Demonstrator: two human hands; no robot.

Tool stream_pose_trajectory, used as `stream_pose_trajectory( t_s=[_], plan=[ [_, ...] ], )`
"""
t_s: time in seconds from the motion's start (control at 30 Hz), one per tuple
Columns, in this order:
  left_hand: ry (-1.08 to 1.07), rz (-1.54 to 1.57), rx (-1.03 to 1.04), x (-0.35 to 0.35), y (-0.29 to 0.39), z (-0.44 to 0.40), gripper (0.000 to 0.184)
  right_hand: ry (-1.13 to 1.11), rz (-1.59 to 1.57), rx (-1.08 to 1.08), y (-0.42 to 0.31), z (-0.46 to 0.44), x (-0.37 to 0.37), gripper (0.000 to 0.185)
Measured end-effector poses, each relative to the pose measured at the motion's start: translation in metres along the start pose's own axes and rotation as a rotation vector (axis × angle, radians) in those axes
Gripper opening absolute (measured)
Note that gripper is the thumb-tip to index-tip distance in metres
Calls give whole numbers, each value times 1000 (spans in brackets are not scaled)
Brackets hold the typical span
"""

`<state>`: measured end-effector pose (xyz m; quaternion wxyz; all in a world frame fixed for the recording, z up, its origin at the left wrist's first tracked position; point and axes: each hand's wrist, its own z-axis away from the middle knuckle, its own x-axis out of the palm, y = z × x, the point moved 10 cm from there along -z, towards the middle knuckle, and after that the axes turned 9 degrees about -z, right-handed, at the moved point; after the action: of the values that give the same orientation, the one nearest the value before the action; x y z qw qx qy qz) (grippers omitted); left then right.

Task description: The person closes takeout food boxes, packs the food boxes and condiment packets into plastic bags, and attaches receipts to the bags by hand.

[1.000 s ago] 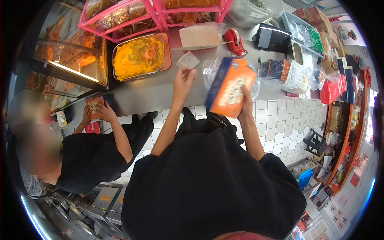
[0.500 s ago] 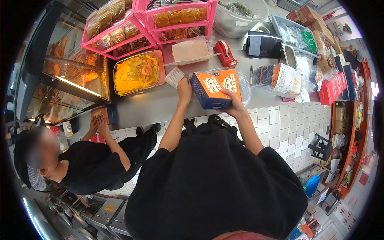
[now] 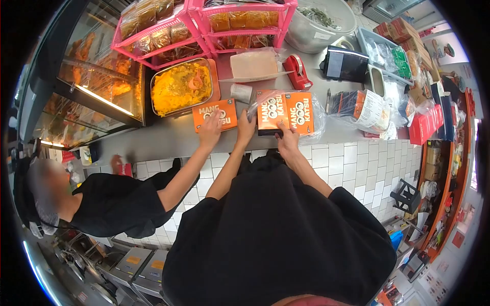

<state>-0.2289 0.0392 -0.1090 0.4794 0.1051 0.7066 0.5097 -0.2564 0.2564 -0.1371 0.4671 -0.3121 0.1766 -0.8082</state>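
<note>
Two orange boxes (image 3: 293, 111) sit side by side on the metal counter (image 3: 176, 139), clear plastic (image 3: 318, 121) showing at both sides. The left hand (image 3: 246, 130) closes its fingers on the plastic's left edge; the right hand (image 3: 289, 140) touches the boxes' near side, its grip unclear. Just left, a co-worker's hand (image 3: 210, 131) touches a third box (image 3: 228, 111); beyond lies a receipt (image 3: 241, 93).

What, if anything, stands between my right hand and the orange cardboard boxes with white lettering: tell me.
Nothing visible does: your right hand is at the near edge of the orange, white-lettered cardboard boxes. Clear, crinkled plastic film shows at their right side; whether any lies under the hand, I can't tell.
</note>
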Motion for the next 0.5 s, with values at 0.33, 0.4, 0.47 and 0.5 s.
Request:
stream_pose_trajectory(
  t_s=[0.33, 0.4, 0.47, 0.5],
  plan=[
    [-581, 330, -133, -39, 37, 58, 51, -87, -38, 168, 24, -2, -14, 72],
    [-337, 89, 149, -94, 44, 26, 58, -152, 59, 201, 7, 27, -3, 70],
    [-169, -401, 424, -138, 46, 1, 73, -100, 240, 33, -46, 74, 24, 62],
    [-241, -520, 458, -139, 31, -8, 79, -176, 399, -189, -69, 66, 33, 62]
  ],
)
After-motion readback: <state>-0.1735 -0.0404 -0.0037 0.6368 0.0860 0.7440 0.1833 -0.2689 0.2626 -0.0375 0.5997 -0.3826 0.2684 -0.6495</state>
